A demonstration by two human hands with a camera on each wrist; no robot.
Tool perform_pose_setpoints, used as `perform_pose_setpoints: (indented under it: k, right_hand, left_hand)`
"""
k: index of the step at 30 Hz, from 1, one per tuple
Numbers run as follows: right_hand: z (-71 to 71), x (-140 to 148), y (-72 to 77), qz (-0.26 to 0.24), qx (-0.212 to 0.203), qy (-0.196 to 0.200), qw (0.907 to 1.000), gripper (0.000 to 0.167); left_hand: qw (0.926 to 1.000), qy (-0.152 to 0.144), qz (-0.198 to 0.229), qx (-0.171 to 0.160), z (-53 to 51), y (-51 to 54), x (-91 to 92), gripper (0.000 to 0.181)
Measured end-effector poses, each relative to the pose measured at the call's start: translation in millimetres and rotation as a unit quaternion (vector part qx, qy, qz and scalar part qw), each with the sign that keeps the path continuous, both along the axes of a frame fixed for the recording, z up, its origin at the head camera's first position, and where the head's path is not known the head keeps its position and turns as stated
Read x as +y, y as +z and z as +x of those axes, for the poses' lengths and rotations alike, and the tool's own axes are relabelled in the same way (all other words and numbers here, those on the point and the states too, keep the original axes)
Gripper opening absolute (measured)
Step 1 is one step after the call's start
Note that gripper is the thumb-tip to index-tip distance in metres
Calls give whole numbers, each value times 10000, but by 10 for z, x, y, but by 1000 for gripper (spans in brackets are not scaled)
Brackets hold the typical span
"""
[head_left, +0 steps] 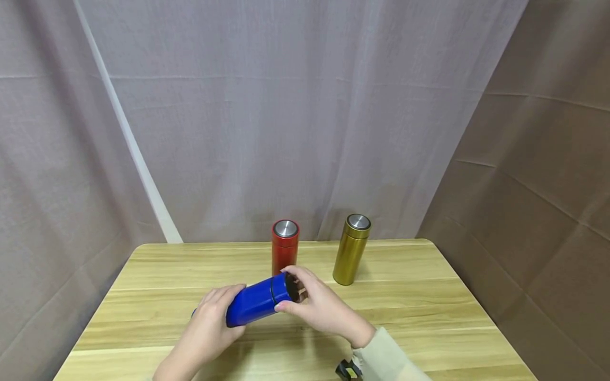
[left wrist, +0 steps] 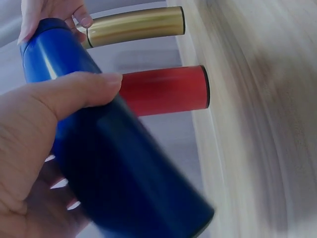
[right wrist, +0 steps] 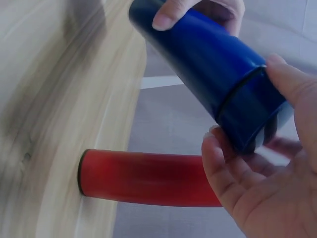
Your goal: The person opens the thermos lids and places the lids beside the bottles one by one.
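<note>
A blue thermos (head_left: 254,301) is held tilted above the table, its capped end raised toward the right. My left hand (head_left: 212,320) grips the body near its lower end, with the thumb laid along the side in the left wrist view. Around the cap end, my right hand (head_left: 321,307) pinches with thumb and fingers; a dark seam between cap and body shows in the right wrist view. Just behind the blue one stands a red thermos (head_left: 284,251), partly hidden by it and my right fingers. A gold thermos (head_left: 351,248) stands upright farther right.
The wooden table (head_left: 157,280) has its far edge close behind the red and gold thermoses. Grey curtains (head_left: 267,132) hang behind it, and a brown curtain (head_left: 538,211) closes off the right side.
</note>
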State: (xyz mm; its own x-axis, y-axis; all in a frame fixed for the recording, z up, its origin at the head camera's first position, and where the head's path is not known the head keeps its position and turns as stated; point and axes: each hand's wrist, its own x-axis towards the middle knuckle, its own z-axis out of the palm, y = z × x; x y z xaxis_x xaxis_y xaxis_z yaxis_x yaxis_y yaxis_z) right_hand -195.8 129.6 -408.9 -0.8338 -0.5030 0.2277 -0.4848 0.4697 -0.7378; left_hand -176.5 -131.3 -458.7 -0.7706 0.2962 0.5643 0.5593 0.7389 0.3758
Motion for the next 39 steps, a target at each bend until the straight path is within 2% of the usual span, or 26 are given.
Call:
perform_pose_setpoints:
  k: [4,6,8,13,16,20,23,29,32,36,39]
  right_hand:
    - [8,12,32,335,397,459,9976,64]
    - [18,11,46,437,429,498,9969,66]
    - [29,1,53,460,290,306,9981,73]
    - [36,-39,42,422,-329,-493,9974,88]
    - [21,-57,19,481,-443,-781,9948,81]
    - [4,-61,-5,592,-314,-926,9934,72]
    - [-1,-64,-17,579,-287,-923,9936,68]
    - [1,-47,-34,398,-540,-786,9946,68]
    - [4,-30,-29,249,-529,-522,9969,69]
    - [0,-5,-9,115,-313,-21,9994,65]
    - [-6,0,6,185,-104,198,9996,64]
  left_hand:
    - [9962,-105,157,-852,11,-8,-3,77]
    - [9946,-72,134,-1024,16,-14,3,77]
    - [9961,10,43,-878,16,-20,11,77]
    - [9994,189,-201,-197,11,-7,30,76]
    - [9992,233,-329,20,8,5,33,76]
    - [9989,242,-347,221,10,10,28,77]
    - [9987,233,-326,299,10,8,26,77]
    - [9990,173,-333,241,4,-6,25,77]
    - [9993,148,-324,149,-2,-13,19,78]
    - [9995,111,-285,25,-5,-18,6,79]
    - [9997,81,-234,-49,-2,-20,-1,79]
